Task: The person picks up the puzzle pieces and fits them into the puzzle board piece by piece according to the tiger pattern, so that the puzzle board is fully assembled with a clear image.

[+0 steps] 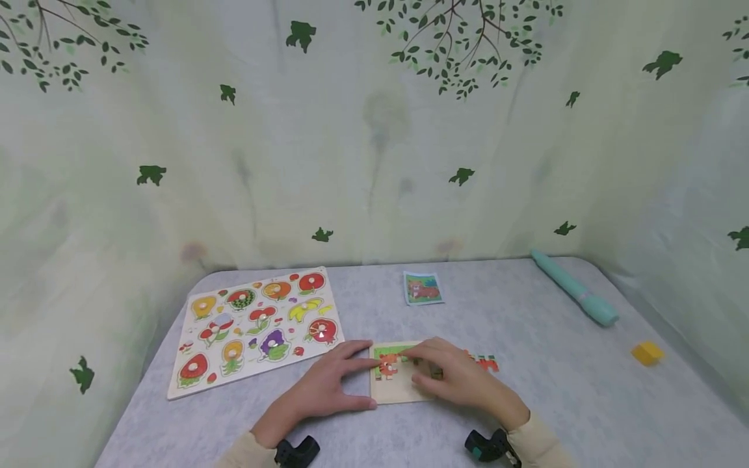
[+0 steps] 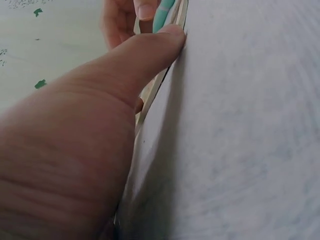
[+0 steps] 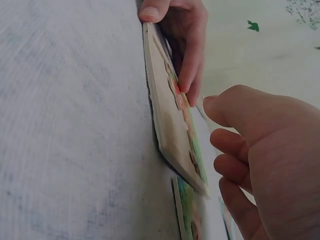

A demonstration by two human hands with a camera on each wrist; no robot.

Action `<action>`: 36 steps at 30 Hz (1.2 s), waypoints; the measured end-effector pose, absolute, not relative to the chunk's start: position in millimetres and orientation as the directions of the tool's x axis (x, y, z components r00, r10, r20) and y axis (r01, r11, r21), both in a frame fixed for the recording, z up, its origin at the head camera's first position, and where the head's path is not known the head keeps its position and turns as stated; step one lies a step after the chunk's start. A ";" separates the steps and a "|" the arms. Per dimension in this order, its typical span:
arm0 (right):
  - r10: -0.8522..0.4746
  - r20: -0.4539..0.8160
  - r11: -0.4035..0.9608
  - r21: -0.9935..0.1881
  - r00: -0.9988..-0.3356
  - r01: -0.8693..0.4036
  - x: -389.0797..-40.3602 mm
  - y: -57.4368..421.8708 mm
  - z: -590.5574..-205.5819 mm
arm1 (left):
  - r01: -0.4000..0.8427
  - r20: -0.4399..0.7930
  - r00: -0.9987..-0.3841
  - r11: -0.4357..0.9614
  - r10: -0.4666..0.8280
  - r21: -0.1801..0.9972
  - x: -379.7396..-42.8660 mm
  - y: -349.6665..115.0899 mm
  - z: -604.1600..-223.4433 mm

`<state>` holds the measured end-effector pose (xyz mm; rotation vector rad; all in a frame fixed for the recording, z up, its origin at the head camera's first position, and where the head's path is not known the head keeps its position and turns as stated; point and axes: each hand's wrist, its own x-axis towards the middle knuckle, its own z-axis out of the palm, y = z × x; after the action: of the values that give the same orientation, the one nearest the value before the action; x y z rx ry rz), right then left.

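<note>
A small wooden puzzle board (image 1: pixel 394 394) lies near the table's front, with green and orange jigsaw pieces (image 1: pixel 387 367) along its top and left side. My left hand (image 1: pixel 322 387) rests at the board's left side. Its thumb touches the lower left edge and a fingertip lies on the pieces, fingers fairly straight. Over the board's right part hovers my right hand (image 1: pixel 465 377), index finger reaching toward the top row. In the right wrist view its thumb and loosely bent fingers stand apart from the board, with nothing visible between them. Loose pieces (image 1: pixel 488 363) lie beyond that hand, partly hidden.
A large fruit puzzle board (image 1: pixel 248 372) lies at the left. Behind the small board is a picture card (image 1: pixel 423 289) showing a reddish animal. A teal cylindrical object (image 1: pixel 576 289) lies at the back right, and a yellow block (image 1: pixel 647 353) sits near the right edge.
</note>
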<state>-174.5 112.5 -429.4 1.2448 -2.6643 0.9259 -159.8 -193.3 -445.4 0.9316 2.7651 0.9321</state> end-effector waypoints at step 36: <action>-0.382 0.388 0.695 -0.477 -0.839 -0.537 -174.0 182.3 -459.2 | 0.233 0.064 -0.955 0.601 0.289 0.765 -155.1 -182.9 -443.8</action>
<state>-174.0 182.3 -459.2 0.7325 -2.6478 0.8655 -155.1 -182.9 -443.8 0.4488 2.7505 1.2993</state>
